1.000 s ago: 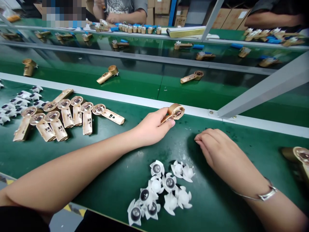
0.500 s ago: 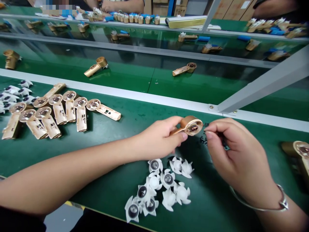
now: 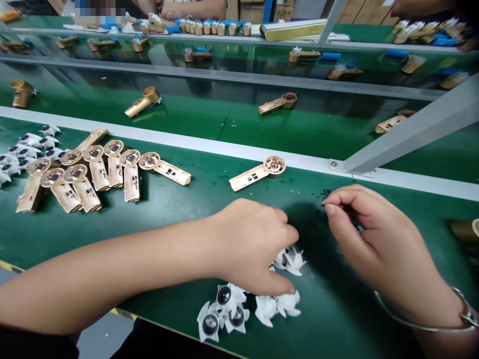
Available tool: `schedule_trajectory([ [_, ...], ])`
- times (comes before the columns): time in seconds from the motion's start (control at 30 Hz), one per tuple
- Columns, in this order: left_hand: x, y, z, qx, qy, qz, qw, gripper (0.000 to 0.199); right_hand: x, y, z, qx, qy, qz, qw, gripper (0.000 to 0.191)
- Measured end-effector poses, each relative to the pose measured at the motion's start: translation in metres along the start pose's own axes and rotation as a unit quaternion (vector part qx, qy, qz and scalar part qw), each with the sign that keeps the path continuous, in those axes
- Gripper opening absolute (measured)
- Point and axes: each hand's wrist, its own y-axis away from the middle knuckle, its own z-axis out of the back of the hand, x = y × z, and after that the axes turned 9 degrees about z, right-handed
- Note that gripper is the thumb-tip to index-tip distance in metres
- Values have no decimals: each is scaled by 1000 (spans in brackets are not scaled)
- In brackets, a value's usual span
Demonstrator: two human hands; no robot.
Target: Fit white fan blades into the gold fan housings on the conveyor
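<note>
My left hand is over a loose pile of white fan blades, thumb and fingers apart, with some blades hidden beneath it. Beyond it a gold handheld-fan housing half lies on the green table, its round end to the right. To the right, my right hand is closed in a pinch beside small black parts. What sits between its fingertips is too small to make out.
Several gold housing halves and more white blades lie at left. Behind a white rail, a green belt carries further housings. A slanted grey post rises at right. Across the line is a person's arm.
My left hand has let go of the gold housing, now lying behind it, and moved down over the fan blades. My right hand stays pinched. Housings on the belts have shifted.
</note>
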Motion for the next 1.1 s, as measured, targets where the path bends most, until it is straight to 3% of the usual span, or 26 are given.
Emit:
schedule_trajectory([
  [0.07, -7, 0, -1, 40, 20, 18, 999, 44, 3, 0, 0, 9, -14, 0, 1000, 5],
  [0.17, -5, -2, -3, 52, 65, 45, 996, 33, 8, 2, -2, 22, -43, -4, 999, 6],
  [0.27, -1, -3, -5, 38, 90, 64, 993, 21, 11, 4, -5, 31, -94, -30, 995, 8],
  [0.5, 11, -6, 3, -50, 43, 63, 996, 31, 12, 7, -10, 98, -196, -73, 973, 11],
  [0.63, 13, -6, 8, -47, -8, 29, 998, 27, 13, 7, -11, 83, -187, -29, 978, 8],
  [0.77, 15, -5, 6, -16, -30, 14, 999, 30, 11, 8, -15, 121, -170, -38, 977, 10],
  [0.9, 20, -10, 5, 4, 44, 40, 998, 29, 13, 7, -15, 109, -167, -53, 978, 11],
  [1.0, 21, -15, 6, -67, 158, 61, 983, 18, 19, 6, -12, 58, -170, -49, 982, 10],
  [1.1, 20, -17, 3, -110, 301, 101, 942, 15, 23, 5, -8, -2, -165, -54, 985, 10],
])
